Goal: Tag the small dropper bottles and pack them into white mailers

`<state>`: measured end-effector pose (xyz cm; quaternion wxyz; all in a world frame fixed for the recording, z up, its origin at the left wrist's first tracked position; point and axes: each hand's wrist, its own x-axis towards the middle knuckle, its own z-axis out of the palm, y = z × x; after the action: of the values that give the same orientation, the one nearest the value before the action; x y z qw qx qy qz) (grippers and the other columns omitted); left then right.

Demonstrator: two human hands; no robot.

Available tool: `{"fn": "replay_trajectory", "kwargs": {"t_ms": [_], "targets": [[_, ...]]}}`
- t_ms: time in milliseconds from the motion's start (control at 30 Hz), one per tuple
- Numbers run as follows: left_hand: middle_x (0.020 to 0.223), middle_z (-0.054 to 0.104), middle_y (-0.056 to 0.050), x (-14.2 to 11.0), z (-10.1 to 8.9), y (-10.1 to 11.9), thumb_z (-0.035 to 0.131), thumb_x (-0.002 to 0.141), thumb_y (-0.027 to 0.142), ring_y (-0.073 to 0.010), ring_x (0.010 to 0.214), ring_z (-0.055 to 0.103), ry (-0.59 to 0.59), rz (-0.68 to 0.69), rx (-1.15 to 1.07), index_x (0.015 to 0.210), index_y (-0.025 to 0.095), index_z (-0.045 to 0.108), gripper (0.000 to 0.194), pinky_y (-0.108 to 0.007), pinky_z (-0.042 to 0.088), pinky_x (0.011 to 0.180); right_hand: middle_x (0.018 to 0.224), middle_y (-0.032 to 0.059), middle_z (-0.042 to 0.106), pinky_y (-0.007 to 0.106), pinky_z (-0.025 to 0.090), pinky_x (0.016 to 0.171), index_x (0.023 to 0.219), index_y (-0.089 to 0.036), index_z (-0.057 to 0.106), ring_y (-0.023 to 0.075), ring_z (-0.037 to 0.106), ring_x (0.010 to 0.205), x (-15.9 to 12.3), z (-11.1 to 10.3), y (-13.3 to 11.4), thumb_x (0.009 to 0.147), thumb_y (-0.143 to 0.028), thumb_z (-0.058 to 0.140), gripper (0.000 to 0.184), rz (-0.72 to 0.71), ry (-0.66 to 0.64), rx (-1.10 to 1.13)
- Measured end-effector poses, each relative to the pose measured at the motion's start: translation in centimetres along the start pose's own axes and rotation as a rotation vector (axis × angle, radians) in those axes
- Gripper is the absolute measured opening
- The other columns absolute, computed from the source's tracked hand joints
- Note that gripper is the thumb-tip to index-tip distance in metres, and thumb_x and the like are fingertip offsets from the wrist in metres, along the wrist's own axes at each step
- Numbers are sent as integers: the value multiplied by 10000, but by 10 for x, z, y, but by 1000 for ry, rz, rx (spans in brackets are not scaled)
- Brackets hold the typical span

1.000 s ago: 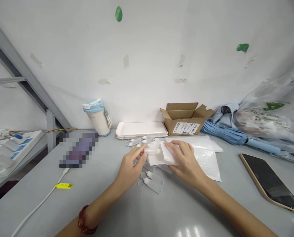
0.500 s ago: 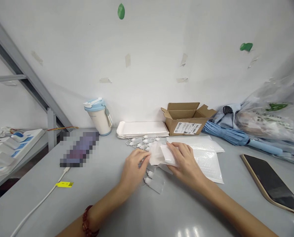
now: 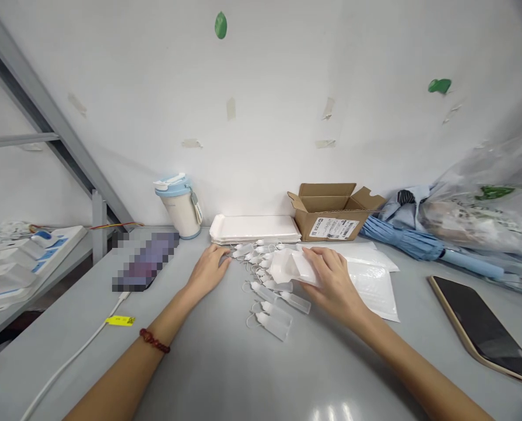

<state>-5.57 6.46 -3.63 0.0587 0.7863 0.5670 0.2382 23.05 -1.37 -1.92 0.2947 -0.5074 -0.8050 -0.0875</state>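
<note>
In my right hand (image 3: 331, 278) a white padded bubble mailer (image 3: 302, 266) is gripped, its mouth gaping toward the left. My left hand (image 3: 208, 270) lies low over the table at the left end of a group of small translucent squeeze bottles with white caps and looped cords. Its thumb and forefinger are apart, with the fingertips beside the nearest bottle (image 3: 242, 251); whether they touch it is unclear. Several more bottles lie nearer to me, among them a front bottle (image 3: 273, 325). Inside the mailer, nothing can be made out.
Flat white mailers (image 3: 374, 286) lie under and right of my right hand. A stack of white mailers (image 3: 256, 228), an open cardboard box (image 3: 331, 219) and a tumbler (image 3: 182, 207) stand along the wall. A phone (image 3: 484, 327) and blue umbrella (image 3: 401, 237) are at right.
My left hand has drawn back from the mailer's mouth and moved left to the bottles' far end. The bottle it held at the mouth is out of sight. My right hand keeps the mailer.
</note>
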Motion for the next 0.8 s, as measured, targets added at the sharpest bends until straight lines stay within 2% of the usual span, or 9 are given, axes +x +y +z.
{"fn": "replay_trajectory", "kwargs": {"t_ms": [133,300,467,600,667,733,800], "targets": [[881,620,-72,1,2,-1,428,849,234,-230,864,575,-33,17,43,910,195,656,239,-337,456,752,1103,143,478,465,348,871,1238,-172,403,295,442,1019,1,-1,1,786,-239,543,478,6,1,2],[918,614,-86,-2,-1,4,387,869,218,-247,921,557,-14,24,89,909,197,652,269,-343,453,734,1107,135,477,467,349,860,1251,-200,392,299,450,1020,1,1,3,800,-258,526,474,11,7,-2],[874,600,-105,-4,1,6,403,847,192,-276,904,531,36,-1,86,810,179,641,241,-357,447,687,1104,138,477,453,348,864,1229,-179,400,291,447,1021,1,3,5,789,-230,534,462,11,23,-26],[835,580,-96,-4,-9,12,373,849,159,-256,864,527,104,-31,62,789,163,580,215,-359,441,711,1097,137,482,451,352,855,1216,-179,409,287,448,1009,2,1,4,794,-236,531,442,15,17,-28],[865,578,-79,-6,-18,20,355,865,154,-227,871,520,153,12,20,839,168,550,197,-350,433,763,1097,140,483,449,352,857,1216,-167,413,287,446,1012,2,1,4,795,-239,534,444,20,15,-29],[902,575,-71,-9,-26,32,353,886,169,-212,892,501,230,170,-68,882,173,534,180,-343,422,799,1098,140,483,450,351,858,1224,-166,411,288,446,1012,2,1,4,795,-240,535,453,24,12,-26],[893,566,-66,-14,-29,46,350,897,160,-202,887,491,237,309,-91,884,171,534,185,-333,421,805,1099,136,482,457,353,853,1245,-185,399,291,451,1005,2,1,3,801,-245,529,466,17,13,-16]]}}
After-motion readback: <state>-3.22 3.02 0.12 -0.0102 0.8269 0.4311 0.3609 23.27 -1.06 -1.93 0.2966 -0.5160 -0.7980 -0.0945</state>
